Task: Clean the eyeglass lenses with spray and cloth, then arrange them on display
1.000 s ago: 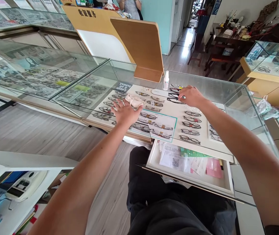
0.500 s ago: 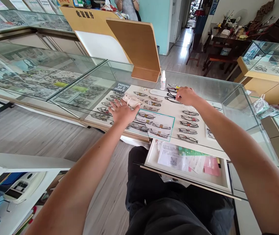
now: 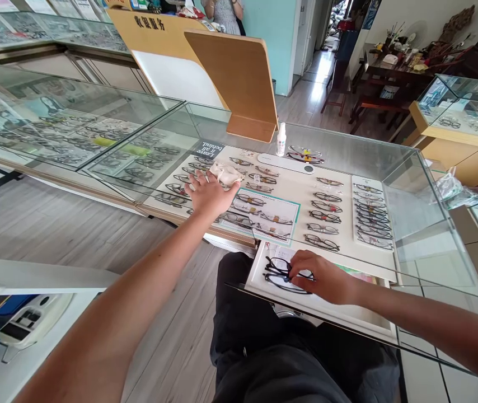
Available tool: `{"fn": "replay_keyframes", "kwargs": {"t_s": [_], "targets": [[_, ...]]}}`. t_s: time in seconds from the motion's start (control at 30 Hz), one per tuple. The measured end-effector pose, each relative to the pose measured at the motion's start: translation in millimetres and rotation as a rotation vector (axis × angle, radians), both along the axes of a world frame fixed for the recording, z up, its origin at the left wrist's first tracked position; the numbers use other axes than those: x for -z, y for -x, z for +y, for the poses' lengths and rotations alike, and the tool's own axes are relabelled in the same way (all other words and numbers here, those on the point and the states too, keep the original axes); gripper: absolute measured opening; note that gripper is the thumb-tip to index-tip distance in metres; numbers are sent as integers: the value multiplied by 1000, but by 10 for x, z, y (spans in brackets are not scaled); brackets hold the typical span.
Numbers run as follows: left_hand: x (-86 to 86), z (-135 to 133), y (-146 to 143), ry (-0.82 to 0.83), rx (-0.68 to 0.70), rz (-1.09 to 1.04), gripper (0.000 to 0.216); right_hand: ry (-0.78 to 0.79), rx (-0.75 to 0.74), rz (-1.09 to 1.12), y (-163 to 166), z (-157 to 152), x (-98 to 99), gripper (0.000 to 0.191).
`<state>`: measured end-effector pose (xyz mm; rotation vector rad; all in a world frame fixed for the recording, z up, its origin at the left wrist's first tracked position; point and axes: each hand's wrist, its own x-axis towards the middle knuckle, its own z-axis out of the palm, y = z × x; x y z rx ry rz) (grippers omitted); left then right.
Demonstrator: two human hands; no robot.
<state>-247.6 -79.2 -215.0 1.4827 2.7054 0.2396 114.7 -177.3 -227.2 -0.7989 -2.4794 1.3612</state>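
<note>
My right hand (image 3: 320,274) is closed on dark-framed eyeglasses (image 3: 279,273), seemingly two pairs one above the other, over the open drawer (image 3: 259,280). Papers in that drawer are partly hidden by the hand and the glasses. On the glass counter top, my left hand (image 3: 211,196) lies flat with its fingers spread. A crumpled pale cloth (image 3: 224,172) is right beside its fingertips. Farther back on the counter, a small white bottle (image 3: 281,140) stands upright, and more eyeglasses (image 3: 305,154) lie to its right.
Rows of spectacle frames (image 3: 326,215) sit under the glass of the display case (image 3: 427,224). A wooden stand (image 3: 239,84) rises at the back of the counter. At lower left is a white shelf (image 3: 54,274) with a device on it. Part of a person (image 3: 224,14) shows at the far back.
My right hand has come from the back of the counter down to above the drawer, bringing the dark eyeglasses with it. My left hand stays in place.
</note>
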Motion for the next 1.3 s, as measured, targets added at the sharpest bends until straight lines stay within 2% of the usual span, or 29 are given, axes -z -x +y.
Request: {"fn": "replay_keyframes", "kwargs": {"t_s": [0.1, 0.17, 0.27, 0.37, 0.57, 0.73, 0.9, 1.3], "targets": [[-12, -9, -4, 3, 0, -5, 118, -115, 104, -64, 50, 156, 565, 13], [-18, -16, -7, 2, -2, -6, 118, -249, 194, -94, 129, 335, 853, 16], [-23, -22, -10, -2, -8, -8, 118, -472, 332, -114, 285, 661, 1136, 16], [-18, -19, -7, -6, -9, -5, 117, -611, 407, -159, 436, 1019, 1299, 22], [48, 9, 42, 8, -9, 20, 118, -680, 465, -243, 618, 1680, 1425, 28], [67, 10, 66, 11, -3, 22, 120, -705, 426, -313, 703, 2034, 1452, 27], [45, -2, 44, 9, -19, 25, 117, -680, 398, -364, 814, 2133, 1498, 28], [40, 7, 38, 6, -31, 27, 116, -637, 367, -378, 987, 2094, 1554, 30]]}}
